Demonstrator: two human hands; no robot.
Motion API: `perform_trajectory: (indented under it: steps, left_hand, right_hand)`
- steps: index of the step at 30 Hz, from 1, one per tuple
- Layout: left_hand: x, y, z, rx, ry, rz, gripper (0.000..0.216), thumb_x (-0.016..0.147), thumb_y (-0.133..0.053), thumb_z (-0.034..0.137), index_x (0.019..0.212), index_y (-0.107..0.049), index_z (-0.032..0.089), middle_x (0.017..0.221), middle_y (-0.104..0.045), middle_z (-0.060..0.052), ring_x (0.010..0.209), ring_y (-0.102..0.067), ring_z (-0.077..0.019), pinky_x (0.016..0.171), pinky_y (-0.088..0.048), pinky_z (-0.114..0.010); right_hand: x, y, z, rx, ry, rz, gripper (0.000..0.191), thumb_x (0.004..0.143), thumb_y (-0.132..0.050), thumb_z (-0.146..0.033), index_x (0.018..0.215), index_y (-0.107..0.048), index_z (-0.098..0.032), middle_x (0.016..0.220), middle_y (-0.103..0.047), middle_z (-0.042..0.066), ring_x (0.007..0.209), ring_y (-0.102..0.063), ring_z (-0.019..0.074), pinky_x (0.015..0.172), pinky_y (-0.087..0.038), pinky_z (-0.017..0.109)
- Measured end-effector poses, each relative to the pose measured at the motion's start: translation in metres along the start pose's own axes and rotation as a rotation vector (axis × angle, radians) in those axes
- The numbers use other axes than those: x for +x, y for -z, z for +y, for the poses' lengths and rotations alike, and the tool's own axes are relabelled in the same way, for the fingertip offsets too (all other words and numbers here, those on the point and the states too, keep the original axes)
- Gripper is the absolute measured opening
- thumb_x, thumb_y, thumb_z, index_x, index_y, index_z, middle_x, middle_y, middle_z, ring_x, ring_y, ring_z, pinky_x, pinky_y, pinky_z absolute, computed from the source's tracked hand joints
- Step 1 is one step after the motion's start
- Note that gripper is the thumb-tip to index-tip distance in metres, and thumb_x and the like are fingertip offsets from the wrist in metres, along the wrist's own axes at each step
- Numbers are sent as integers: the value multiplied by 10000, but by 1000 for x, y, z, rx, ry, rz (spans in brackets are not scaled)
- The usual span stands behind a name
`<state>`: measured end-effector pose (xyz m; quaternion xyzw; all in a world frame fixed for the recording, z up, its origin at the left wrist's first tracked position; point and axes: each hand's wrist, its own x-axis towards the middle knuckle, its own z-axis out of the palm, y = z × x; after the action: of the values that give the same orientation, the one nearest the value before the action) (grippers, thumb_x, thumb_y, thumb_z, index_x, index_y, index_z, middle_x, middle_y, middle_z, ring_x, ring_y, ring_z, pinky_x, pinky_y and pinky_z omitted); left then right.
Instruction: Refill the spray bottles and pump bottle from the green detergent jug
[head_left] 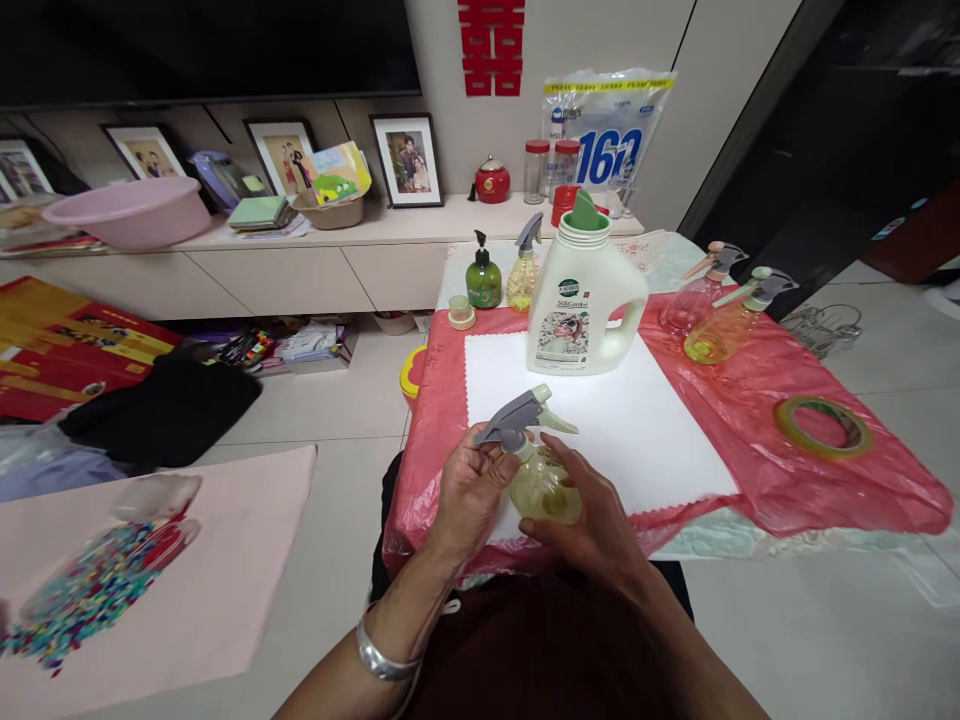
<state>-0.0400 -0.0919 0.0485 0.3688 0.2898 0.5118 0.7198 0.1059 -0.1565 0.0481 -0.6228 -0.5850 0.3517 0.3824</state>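
Note:
I hold a small yellow spray bottle over the near edge of the table. My left hand is closed around its grey trigger head and neck. My right hand cups the round body from the right, fingers wrapped. Behind it stands a large white detergent jug with a green funnel in its mouth, on a white sheet.
A red plastic cover drapes the table. On it lie a tape roll, two spray bottles at the right, a green pump bottle, another sprayer and a small cap. A pink mat with beads is on the floor, left.

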Motion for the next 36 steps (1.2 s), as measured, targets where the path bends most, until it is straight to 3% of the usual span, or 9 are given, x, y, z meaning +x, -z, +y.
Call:
perform_trajectory:
  steps: [6,11,15,18,21,24,29,33,36]
  left_hand:
    - [-3,-7,-1,-45,48,62,391,608,-929,254,947,-738,207,904,-764,-16,802,-695,-168,736,-531,-261]
    - [-2,-6,9,-27,63,-26,411,610,-923,236,977,-743,195,943,-770,-26,856,-694,-180,789,-533,-270]
    - [-3,-4,20,0,92,-128,381,591,-933,244,921,-758,168,874,-760,-31,851,-682,-181,796,-510,-259]
    - [-4,-1,25,-19,161,-203,357,587,-939,250,884,-761,160,808,-744,-19,764,-657,-140,730,-490,-226]
    - [-5,2,26,-46,233,-234,395,575,-949,258,899,-745,161,835,-750,-25,750,-654,-124,702,-478,-208]
    - [-3,3,19,-52,184,-198,429,615,-933,302,967,-720,178,918,-756,-40,823,-678,-142,751,-492,-223]
    - [1,-3,9,7,7,-118,474,642,-916,333,1048,-707,208,1050,-748,-58,970,-679,-190,882,-504,-287]
    - [0,-6,16,99,18,-80,407,589,-941,312,910,-732,174,905,-745,-42,889,-662,-188,808,-500,-271]
    - [-1,-4,22,113,53,-137,355,608,-931,297,871,-730,166,829,-721,-23,816,-640,-164,756,-485,-254]
  right_hand:
    - [0,-4,7,-6,36,9,850,658,-742,-245,1447,-427,-237,1425,-541,102,1292,-525,274,1089,-445,470]
    - [-1,2,0,74,-29,-24,771,603,-759,-264,1345,-556,-228,1348,-595,109,1218,-563,302,1032,-471,457]
    - [-2,12,-9,315,-99,-224,691,629,-754,-269,1300,-595,-227,1076,-686,51,884,-628,222,737,-527,332]
    - [-2,19,-10,539,-140,-392,768,622,-785,-271,1354,-554,-237,1039,-679,25,867,-608,201,735,-505,309]
    - [0,22,-7,616,-171,-452,733,561,-819,-285,1262,-618,-220,938,-671,20,859,-603,213,740,-497,313]
    - [2,18,-6,539,-197,-386,716,557,-797,-279,1248,-621,-214,849,-659,10,773,-589,196,669,-481,296]
    - [8,9,-13,375,-188,-263,838,601,-696,-144,1408,-487,-221,929,-690,13,740,-587,174,651,-483,289]
    - [10,10,-19,427,-123,-297,683,629,-698,-181,1299,-570,-222,1051,-688,38,866,-617,206,718,-495,302]
    - [9,15,-16,586,-117,-396,611,619,-733,-282,1214,-614,-217,988,-674,30,809,-601,192,682,-471,293]
